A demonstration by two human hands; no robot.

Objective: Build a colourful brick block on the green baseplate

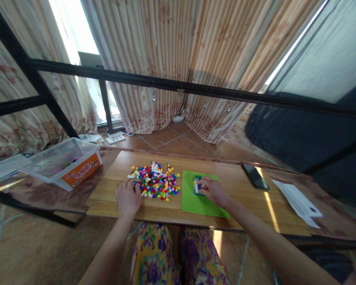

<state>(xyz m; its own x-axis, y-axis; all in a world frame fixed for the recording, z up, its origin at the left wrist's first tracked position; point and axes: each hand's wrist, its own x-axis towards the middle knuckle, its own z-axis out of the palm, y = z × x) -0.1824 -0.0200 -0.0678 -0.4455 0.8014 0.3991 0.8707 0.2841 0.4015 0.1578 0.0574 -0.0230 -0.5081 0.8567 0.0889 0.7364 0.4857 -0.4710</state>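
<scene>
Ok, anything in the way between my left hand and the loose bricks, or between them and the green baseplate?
Nothing visible. Your left hand is at the left edge of the loose bricks; only a narrow strip of tabletop separates them from the green baseplate.

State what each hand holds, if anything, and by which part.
The right hand covers the right part of a small blue-and-white plastic brick build; its grip cannot be confirmed. The left hand is by the multicoloured brick pile; any hold is hidden.
</scene>
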